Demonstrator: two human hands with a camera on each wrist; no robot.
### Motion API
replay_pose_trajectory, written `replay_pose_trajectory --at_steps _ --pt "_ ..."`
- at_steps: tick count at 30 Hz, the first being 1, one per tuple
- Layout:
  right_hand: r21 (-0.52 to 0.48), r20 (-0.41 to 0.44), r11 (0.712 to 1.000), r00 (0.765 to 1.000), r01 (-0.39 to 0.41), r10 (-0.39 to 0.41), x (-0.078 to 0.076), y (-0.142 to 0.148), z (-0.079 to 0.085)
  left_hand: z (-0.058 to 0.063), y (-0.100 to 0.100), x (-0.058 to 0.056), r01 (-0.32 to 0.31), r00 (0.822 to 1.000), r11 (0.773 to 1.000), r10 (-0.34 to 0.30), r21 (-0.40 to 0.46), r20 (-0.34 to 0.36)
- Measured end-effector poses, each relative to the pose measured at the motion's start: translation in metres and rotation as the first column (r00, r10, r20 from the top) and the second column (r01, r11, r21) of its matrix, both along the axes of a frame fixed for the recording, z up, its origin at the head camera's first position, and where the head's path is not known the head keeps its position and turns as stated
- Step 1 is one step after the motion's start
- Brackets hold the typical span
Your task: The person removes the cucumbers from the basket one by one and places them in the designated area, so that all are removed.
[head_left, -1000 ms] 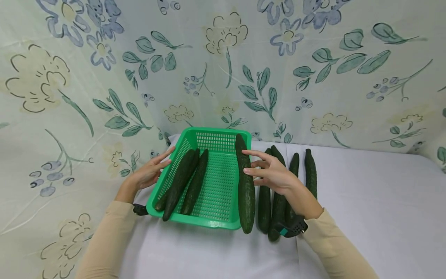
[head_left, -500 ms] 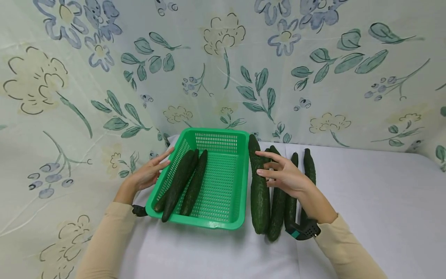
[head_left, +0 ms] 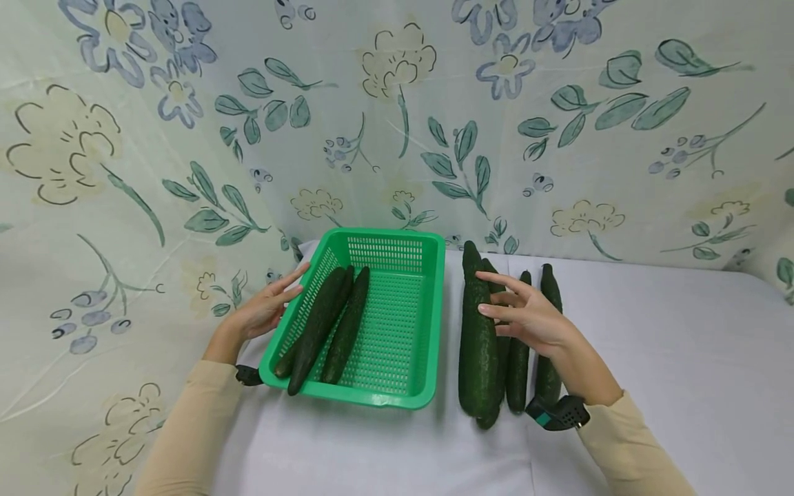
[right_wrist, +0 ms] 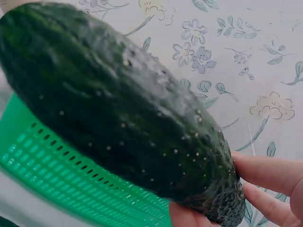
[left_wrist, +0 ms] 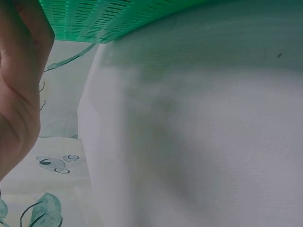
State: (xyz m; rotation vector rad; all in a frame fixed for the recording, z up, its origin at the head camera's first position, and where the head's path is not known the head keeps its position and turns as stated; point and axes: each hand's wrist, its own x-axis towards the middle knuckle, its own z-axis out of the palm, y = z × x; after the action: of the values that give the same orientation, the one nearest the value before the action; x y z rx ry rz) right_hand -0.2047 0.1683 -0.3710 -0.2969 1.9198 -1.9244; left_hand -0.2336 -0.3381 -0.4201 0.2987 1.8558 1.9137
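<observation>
My right hand (head_left: 527, 313) pinches a large dark green cucumber (head_left: 476, 365) between thumb and fingers. That cucumber is right of the green plastic basket (head_left: 432, 331), over the cucumbers on the table, covering part of them; whether it touches them cannot be told. In the right wrist view the held cucumber (right_wrist: 118, 109) fills the middle, with fingers (right_wrist: 270, 172) at its narrow end. Several cucumbers (head_left: 319, 324) lie along the basket's left side. My left hand (head_left: 267, 308) rests against the basket's left side, fingers fairly straight; in the left wrist view only part of this hand (left_wrist: 19, 85) shows.
A cucumber (head_left: 518, 375) and another cucumber (head_left: 548, 372) lie on the white tablecloth (head_left: 670, 344) under and beside my right forearm. A floral cloth (head_left: 372, 124) hangs behind the table and down its left side.
My right hand has carried the cucumber rightward, from the basket's right rim to over the cucumbers on the table. The left hand and basket have stayed put.
</observation>
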Motion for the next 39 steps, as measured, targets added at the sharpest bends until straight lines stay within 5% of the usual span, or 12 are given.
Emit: replay_pose_trajectory --at_steps 39 --pt "0.177 -0.082 0.978 0.992 0.109 -0.096 0.001 0.112 -0.026 -0.002 -0.001 -0.002 -0.022 1.0 1.0 0.022 -0.006 -0.015"
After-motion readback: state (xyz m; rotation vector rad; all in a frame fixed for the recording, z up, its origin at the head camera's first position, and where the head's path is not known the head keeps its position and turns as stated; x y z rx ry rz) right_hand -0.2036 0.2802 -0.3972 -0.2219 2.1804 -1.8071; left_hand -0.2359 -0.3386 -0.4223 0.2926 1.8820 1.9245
